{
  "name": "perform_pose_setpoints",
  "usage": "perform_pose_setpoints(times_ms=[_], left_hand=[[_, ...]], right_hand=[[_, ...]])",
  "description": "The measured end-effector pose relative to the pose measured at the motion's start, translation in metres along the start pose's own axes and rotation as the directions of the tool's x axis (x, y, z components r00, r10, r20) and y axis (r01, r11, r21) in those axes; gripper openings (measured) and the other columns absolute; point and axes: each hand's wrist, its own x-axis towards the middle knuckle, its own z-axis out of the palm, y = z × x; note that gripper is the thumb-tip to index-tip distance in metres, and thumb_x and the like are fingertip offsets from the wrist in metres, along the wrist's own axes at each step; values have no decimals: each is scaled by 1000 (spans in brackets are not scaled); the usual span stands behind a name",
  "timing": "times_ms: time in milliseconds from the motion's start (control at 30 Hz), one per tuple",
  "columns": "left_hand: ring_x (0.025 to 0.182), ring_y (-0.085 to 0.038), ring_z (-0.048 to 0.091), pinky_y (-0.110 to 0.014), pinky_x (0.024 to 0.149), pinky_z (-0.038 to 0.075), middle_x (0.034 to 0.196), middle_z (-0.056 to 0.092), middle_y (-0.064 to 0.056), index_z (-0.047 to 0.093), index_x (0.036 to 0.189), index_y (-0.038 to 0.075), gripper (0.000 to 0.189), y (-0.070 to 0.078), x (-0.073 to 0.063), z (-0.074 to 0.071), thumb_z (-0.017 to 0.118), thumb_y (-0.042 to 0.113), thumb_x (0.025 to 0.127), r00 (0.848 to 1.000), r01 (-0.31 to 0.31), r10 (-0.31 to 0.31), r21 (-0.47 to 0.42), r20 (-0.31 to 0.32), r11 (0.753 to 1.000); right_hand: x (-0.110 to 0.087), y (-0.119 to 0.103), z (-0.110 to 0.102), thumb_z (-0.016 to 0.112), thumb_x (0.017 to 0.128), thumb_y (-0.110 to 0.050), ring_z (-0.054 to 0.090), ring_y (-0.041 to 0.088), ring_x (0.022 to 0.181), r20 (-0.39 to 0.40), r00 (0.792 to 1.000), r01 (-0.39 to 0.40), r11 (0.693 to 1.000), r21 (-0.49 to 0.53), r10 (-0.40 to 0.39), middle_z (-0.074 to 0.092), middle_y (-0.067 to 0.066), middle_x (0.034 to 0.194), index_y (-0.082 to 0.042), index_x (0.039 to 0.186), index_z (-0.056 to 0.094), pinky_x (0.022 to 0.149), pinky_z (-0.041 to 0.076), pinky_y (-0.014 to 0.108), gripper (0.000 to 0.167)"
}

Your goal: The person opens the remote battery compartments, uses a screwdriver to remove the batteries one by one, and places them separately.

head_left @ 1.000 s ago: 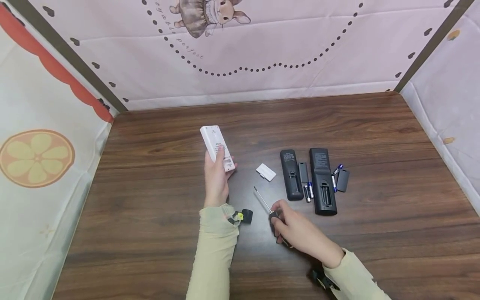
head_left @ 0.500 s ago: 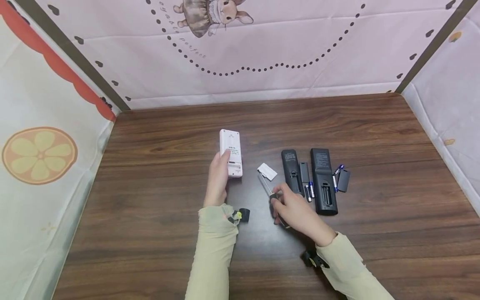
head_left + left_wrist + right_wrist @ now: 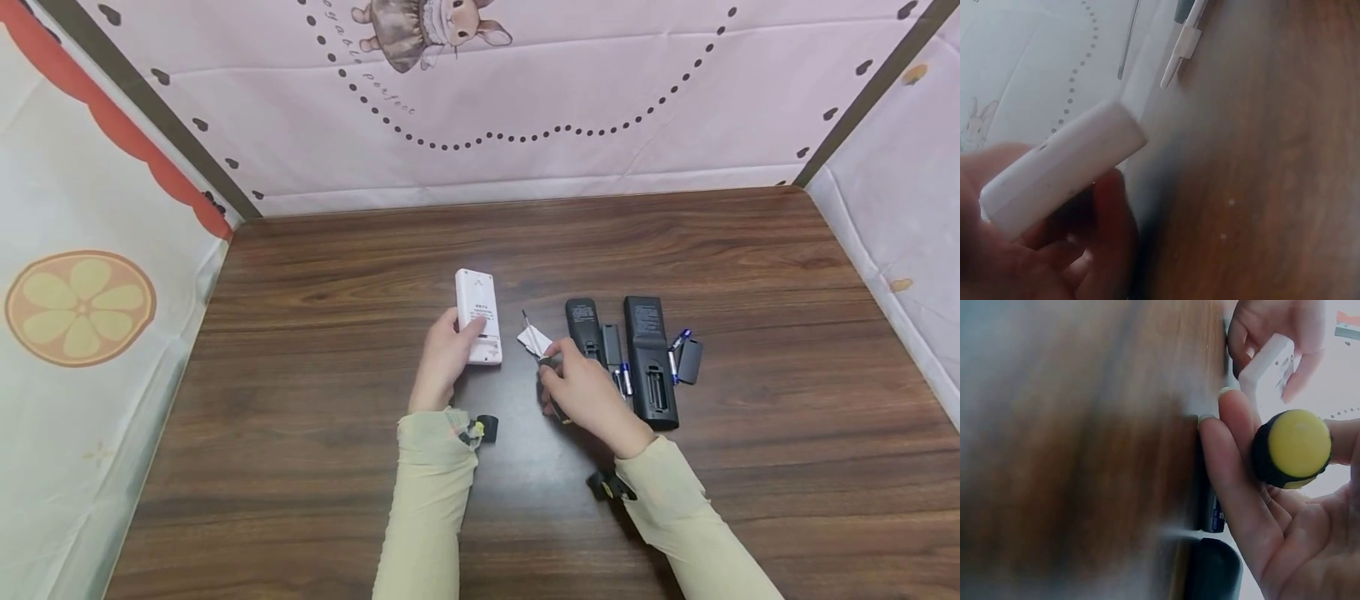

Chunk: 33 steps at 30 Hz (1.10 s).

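My left hand (image 3: pixel 441 357) grips a white remote control (image 3: pixel 476 298), its back facing up and its battery compartment uncovered at the near end. The thumb lies over the printed back; in the left wrist view the remote (image 3: pixel 1063 165) shows edge-on. To the right, my right hand (image 3: pixel 588 398) holds a screwdriver (image 3: pixel 1299 442) with a black and yellow handle. Its thin shaft points away from me, over a white battery cover (image 3: pixel 542 339) on the table. I cannot tell whether shaft and cover touch. The tip is apart from the remote.
Two black remotes lie back-up on the wooden table (image 3: pixel 315 333): a smaller one (image 3: pixel 581 317), partly behind my right hand, and a larger one (image 3: pixel 651 358). Beside them are dark battery covers (image 3: pixel 690 362) and several loose batteries (image 3: pixel 627 379). Fabric walls stand around the table.
My left hand has brought the white remote rightward and nearer, turning it more upright in view. My right hand has moved the screwdriver forward, its shaft now over the white cover.
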Motion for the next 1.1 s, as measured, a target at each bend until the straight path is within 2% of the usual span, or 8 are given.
perform_pose_setpoints(times_ms=[200, 367, 533, 667, 733, 900, 1100], left_hand=[[83, -19, 59, -30, 68, 49, 105, 57, -7, 43, 124, 12, 46, -2, 1, 3, 61, 21, 83, 999, 26, -27, 28, 40, 999], [78, -19, 60, -29, 63, 50, 99, 57, -9, 38, 124, 11, 52, -1, 0, 3, 65, 19, 80, 996, 47, -50, 43, 73, 998], [73, -20, 59, -29, 61, 49, 91, 57, -12, 39, 122, 8, 52, 3, -4, 2, 66, 21, 80, 994, 23, -39, 149, 105, 989], [73, -17, 58, -28, 61, 46, 91, 58, -9, 39, 125, 9, 57, 6, -7, 3, 66, 29, 79, 994, 24, -54, 289, 96, 957], [68, -17, 59, -28, 57, 48, 91, 58, -9, 37, 128, 9, 61, 6, -8, 3, 66, 31, 79, 992, 38, -74, 319, 103, 947], [51, -21, 60, -31, 45, 50, 95, 57, -14, 30, 134, 12, 71, 9, -12, 5, 67, 32, 78, 984, 67, -115, 316, 136, 946], [48, -21, 59, -33, 44, 50, 88, 58, -12, 29, 135, 16, 71, 13, -15, 7, 68, 32, 77, 980, 76, -135, 351, 145, 933]], right_hand=[[10, -3, -1, 44, 92, -24, 59, 12, 53, -32, 999, -5, 999, -51, 3, 60, 0, 68, -16, 111, 41, 46, 47, 28, 21], [15, -9, -1, 45, 91, -26, 56, 11, 48, -90, 996, 9, 992, -124, -20, 59, -3, 62, -17, 114, 40, 42, 44, 29, 25], [18, -14, -2, 45, 91, -29, 52, 10, 42, -164, 984, 37, 976, -217, -74, 56, -6, 53, -15, 115, 41, 45, 40, 30, 28], [20, -12, -3, 46, 91, -29, 51, 10, 41, -190, 979, 31, 974, -226, -75, 56, -4, 56, -15, 116, 40, 43, 40, 30, 29], [20, -11, -4, 45, 91, -29, 51, 11, 41, -194, 978, 28, 973, -229, -74, 56, -3, 58, -15, 116, 40, 42, 39, 30, 29], [19, -9, -5, 46, 91, -30, 49, 12, 40, -208, 974, 43, 971, -235, -94, 55, -3, 60, -16, 116, 40, 38, 38, 30, 29], [16, -9, -6, 47, 91, -30, 46, 14, 39, -214, 971, 52, 969, -241, -106, 53, -1, 57, -14, 117, 40, 36, 36, 30, 31]])
